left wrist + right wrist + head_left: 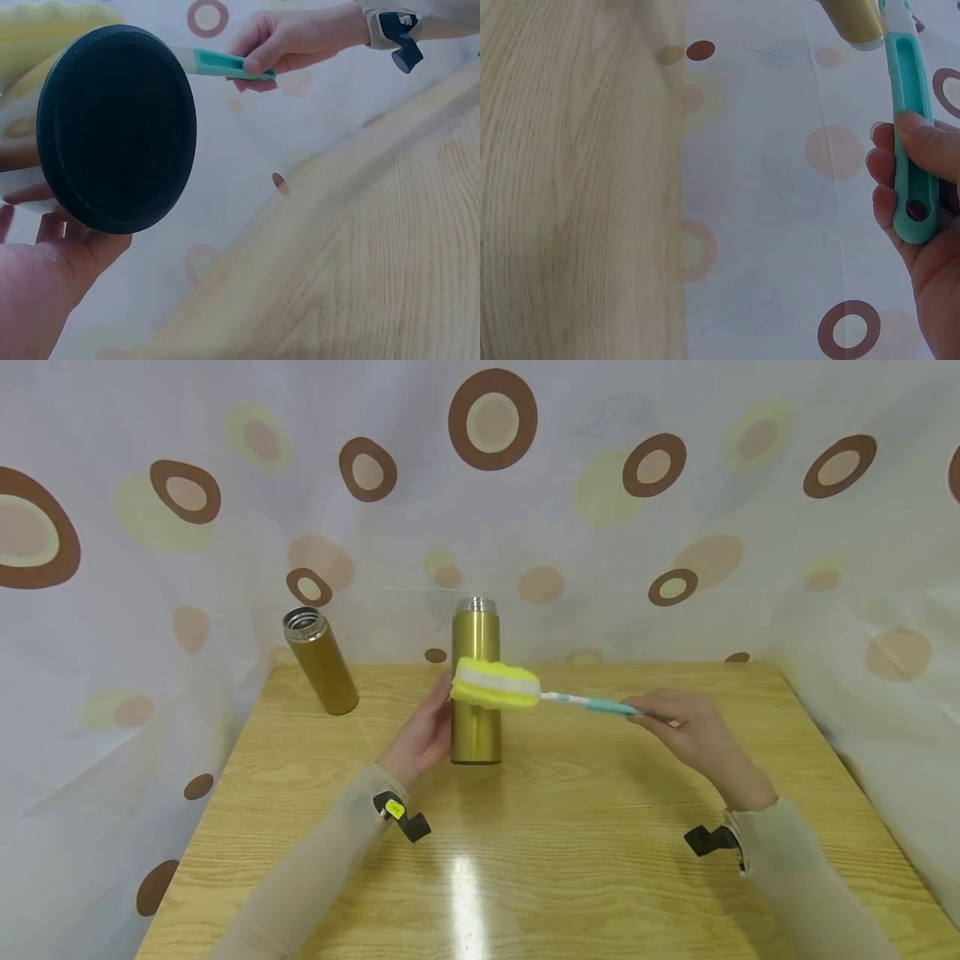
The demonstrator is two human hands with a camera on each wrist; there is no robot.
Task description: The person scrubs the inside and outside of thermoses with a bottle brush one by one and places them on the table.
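My left hand [429, 728] holds a gold thermos flask [476, 742] upright from its left side. The flask has no lid, and its bare metal neck shows at the top. In the left wrist view its dark round base [116, 131] faces the camera, with the fingers [67, 244] round the wall behind. My right hand [686, 727] grips a bottle brush by its teal handle [909, 75], thumb laid along it. The brush's yellow and white sponge head [498, 683] points left and overlaps the middle of the flask in the head view.
A second flask [324, 668], amber-brown with an open steel mouth, stands at the back left of the wooden table [570, 860]. A pale sheet with brown and yellow circles [570, 527] hangs behind the table and along both sides.
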